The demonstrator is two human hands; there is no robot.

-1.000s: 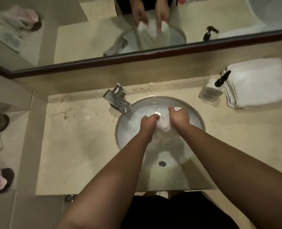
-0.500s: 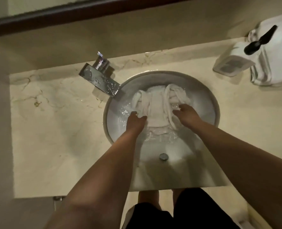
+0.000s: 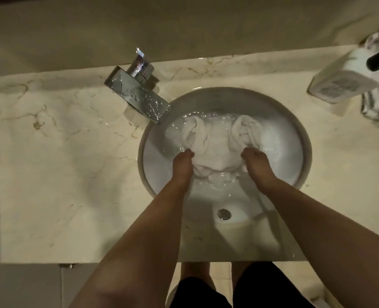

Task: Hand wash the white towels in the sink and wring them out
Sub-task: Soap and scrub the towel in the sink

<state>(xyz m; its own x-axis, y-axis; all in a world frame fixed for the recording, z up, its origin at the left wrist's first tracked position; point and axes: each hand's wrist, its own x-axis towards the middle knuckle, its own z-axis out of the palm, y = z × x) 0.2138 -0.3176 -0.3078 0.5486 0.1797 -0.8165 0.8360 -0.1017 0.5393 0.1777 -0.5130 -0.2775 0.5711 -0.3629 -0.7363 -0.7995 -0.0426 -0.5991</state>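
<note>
Washing step. The left hand [image 3: 182, 162] and right hand [image 3: 255, 160] each grip, fingers curled, a bunched side of the wet white terry towel [image 3: 215, 143] lying in shallow water in the round white basin [image 3: 299, 138]. Judged next: lifting and twisting it to wring.

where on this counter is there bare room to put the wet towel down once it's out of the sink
The widest bare patch is the marble counter left of the sink, in front of the faucet. A narrower strip lies right of the sink, in front of the soap dispenser. The far right corner is crowded: dispenser and folded towels.
</note>
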